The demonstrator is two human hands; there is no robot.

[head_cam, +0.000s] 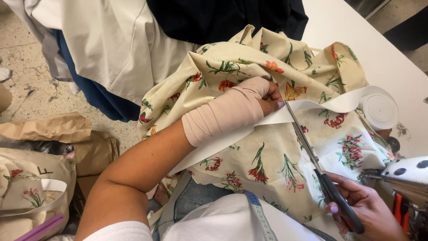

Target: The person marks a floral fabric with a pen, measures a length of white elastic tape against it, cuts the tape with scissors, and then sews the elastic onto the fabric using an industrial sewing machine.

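While my left hand (263, 96), wrapped in a beige bandage from wrist to knuckles, pinches the white band (312, 107) against the floral cloth (267, 151), my right hand (365, 205) is closed around the black handles of the scissors (312, 151). Their blades run up from lower right, tips meeting the band just beside my left fingertips; I cannot tell how far the blades are parted. The hands sit well apart, the cloth heaped on my lap and over the table edge between them. At its right end the band joins a white roll (379, 109) lying on the white table (379, 49). A sewing machine (408, 172) pokes in at the right edge, close to my right hand. A tape measure (261, 216) hangs down my chest. Behind the cloth lie cream fabric (116, 40), dark fabric (223, 15) and a blue piece (98, 96). On the floor to my left sit crumpled brown paper bags (53, 129), and a bag (26, 187) stuffed with the same floral cloth.
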